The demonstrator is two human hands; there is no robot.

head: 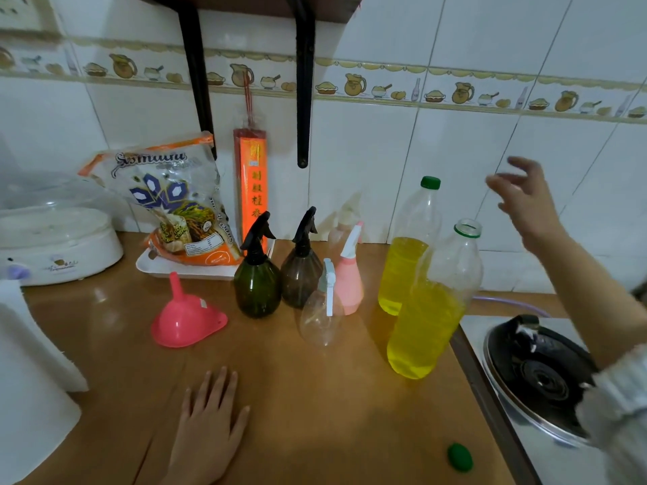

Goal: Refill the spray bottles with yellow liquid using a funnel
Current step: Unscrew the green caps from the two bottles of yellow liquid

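Observation:
Several spray bottles stand mid-counter: a dark green one [257, 285], a brown one [301, 274], a clear one [322, 315] and a pink one [348, 278]. A pink funnel [185, 318] lies mouth-down to their left. Two large bottles hold yellow liquid: the near one [432, 309] is uncapped, the far one [408, 253] has a green cap. A loose green cap [459, 456] lies near the front edge. My left hand [208, 428] rests flat on the counter. Raised in the air to the right of the bottles, my right hand [525, 201] holds nothing, fingers spread.
A rice bag [168, 201] on a white tray and a red incense pack [252, 190] lean against the tiled wall. A white appliance [56, 239] sits at left, a white object [28, 379] at front left. A gas stove [539, 372] adjoins the wooden counter [315, 397] at right.

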